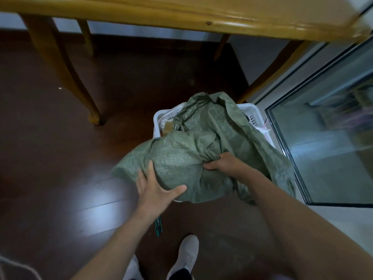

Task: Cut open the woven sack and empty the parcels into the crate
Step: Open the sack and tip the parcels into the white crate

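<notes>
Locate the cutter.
Head view, lower centre: the cutter lies on the floor, partly hidden by the left forearm, below the sack and just ahead of the white shoe.

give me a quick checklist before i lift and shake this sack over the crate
1. Sack over crate: the green sack lies across the white crate, far end inside the rim. ok
2. Right hand grip: fingers curled round bunched fabric. ok
3. Left hand support: flat against the near bulge, fingers straight, not gripping. ok for lifting, not for shaking
4. Sack opening faces down into crate: hidden by folds. cannot tell
5. Parcels landing inside: some show in the crate's far left corner. ok
6. Cutter out of the way: on the floor near the shoe. not ok
</notes>
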